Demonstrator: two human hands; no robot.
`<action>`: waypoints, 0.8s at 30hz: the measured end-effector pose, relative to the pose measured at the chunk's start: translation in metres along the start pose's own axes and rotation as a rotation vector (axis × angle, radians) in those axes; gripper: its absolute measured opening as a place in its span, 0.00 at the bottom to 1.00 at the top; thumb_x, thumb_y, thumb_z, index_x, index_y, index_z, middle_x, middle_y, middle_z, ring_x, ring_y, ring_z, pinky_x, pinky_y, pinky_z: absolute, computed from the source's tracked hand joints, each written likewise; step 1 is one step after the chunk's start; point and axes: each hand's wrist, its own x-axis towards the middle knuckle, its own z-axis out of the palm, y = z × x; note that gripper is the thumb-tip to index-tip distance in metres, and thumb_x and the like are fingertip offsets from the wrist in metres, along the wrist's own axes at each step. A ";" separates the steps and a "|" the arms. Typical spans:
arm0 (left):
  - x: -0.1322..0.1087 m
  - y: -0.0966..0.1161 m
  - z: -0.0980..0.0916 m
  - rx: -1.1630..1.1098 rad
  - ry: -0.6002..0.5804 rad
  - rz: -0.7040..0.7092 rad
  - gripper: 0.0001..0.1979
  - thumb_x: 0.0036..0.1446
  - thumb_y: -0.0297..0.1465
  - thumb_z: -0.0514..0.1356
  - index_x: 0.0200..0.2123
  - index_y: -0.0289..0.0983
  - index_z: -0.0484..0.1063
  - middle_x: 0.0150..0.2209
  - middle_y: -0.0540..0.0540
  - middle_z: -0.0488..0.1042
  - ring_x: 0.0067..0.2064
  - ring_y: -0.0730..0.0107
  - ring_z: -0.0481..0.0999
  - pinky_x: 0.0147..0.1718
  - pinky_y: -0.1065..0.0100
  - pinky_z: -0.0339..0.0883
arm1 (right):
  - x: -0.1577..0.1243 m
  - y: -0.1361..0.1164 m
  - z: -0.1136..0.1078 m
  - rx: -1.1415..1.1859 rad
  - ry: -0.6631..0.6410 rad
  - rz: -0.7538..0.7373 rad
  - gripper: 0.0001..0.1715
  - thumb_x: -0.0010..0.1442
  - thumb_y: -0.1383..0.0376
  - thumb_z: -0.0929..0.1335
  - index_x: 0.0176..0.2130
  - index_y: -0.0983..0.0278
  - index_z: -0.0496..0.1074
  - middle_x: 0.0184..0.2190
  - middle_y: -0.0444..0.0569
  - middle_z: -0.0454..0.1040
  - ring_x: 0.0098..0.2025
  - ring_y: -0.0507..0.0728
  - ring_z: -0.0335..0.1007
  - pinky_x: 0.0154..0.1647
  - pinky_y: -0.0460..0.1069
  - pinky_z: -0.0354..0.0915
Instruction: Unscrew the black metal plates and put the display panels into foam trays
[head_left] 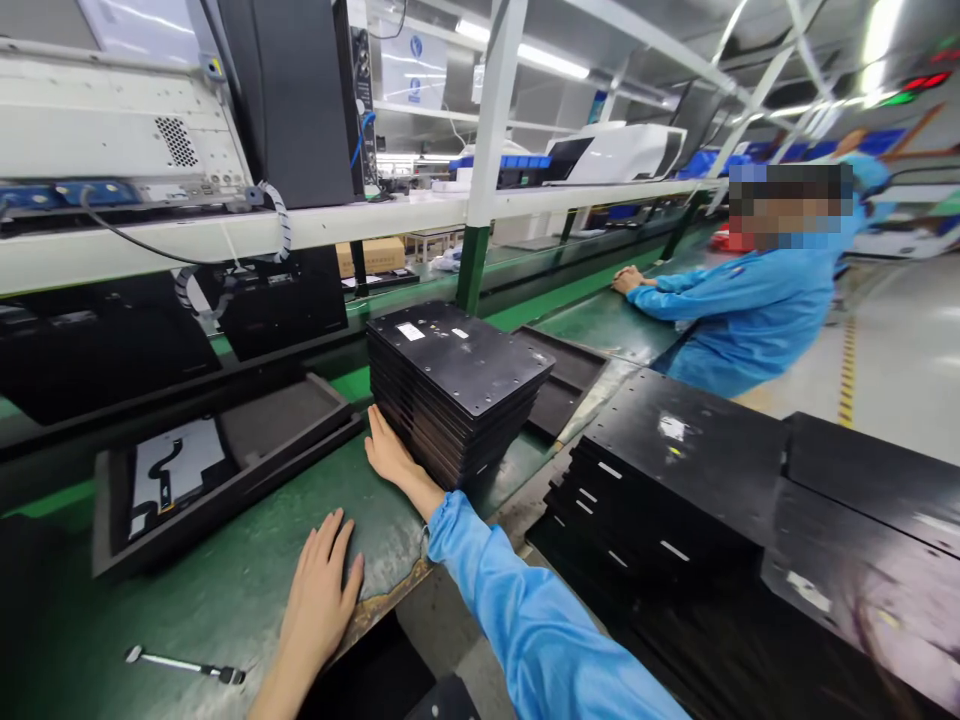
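Observation:
My left hand [321, 572] lies palm down on the green worktop [262, 620], fingers stretched out, holding nothing. With its fingers extended and close together, my right hand [391, 450] is at the near left side of a tall stack of black flat panels [457, 360]. Its fingertips appear to touch the lower part of the stack; the palm side is hidden. Small white labels and screw holes show on the top panel. On the worktop left of my left hand lies a thin pale strip with darker ends [184, 665], perhaps a flat cable.
A dark foam tray [300, 405] holds a silvery panel with a black flat cable [176, 470]. Another dark tray [581, 370] lies behind the stack. More black panels [675, 450] are piled at right. A co-worker in blue [765, 300] sits beyond. A white shelf [405, 212] runs overhead.

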 end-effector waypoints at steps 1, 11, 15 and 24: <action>-0.001 0.001 -0.001 0.006 -0.009 -0.005 0.26 0.76 0.42 0.54 0.71 0.39 0.68 0.75 0.37 0.65 0.74 0.47 0.67 0.73 0.40 0.63 | 0.001 0.002 0.001 -0.005 -0.002 -0.010 0.46 0.71 0.66 0.60 0.80 0.78 0.43 0.82 0.63 0.39 0.83 0.61 0.34 0.83 0.58 0.42; 0.000 0.008 -0.010 0.023 -0.057 -0.035 0.25 0.76 0.39 0.54 0.71 0.38 0.67 0.76 0.37 0.63 0.76 0.49 0.64 0.74 0.41 0.61 | 0.011 0.016 -0.003 -0.054 0.023 0.025 0.52 0.70 0.62 0.63 0.80 0.80 0.37 0.82 0.67 0.34 0.83 0.65 0.31 0.83 0.59 0.42; 0.000 0.010 -0.013 0.002 -0.061 -0.045 0.26 0.76 0.40 0.54 0.72 0.39 0.66 0.76 0.38 0.63 0.76 0.48 0.64 0.75 0.41 0.61 | 0.010 0.022 -0.013 -0.073 0.014 0.021 0.54 0.70 0.60 0.65 0.80 0.80 0.38 0.82 0.67 0.34 0.83 0.65 0.29 0.83 0.59 0.39; 0.000 0.010 -0.015 -0.015 -0.081 -0.053 0.26 0.76 0.39 0.54 0.73 0.41 0.65 0.77 0.39 0.61 0.77 0.48 0.62 0.75 0.40 0.60 | 0.016 0.038 -0.028 -0.058 -0.019 -0.006 0.55 0.70 0.59 0.65 0.80 0.77 0.36 0.82 0.66 0.34 0.83 0.63 0.31 0.83 0.58 0.40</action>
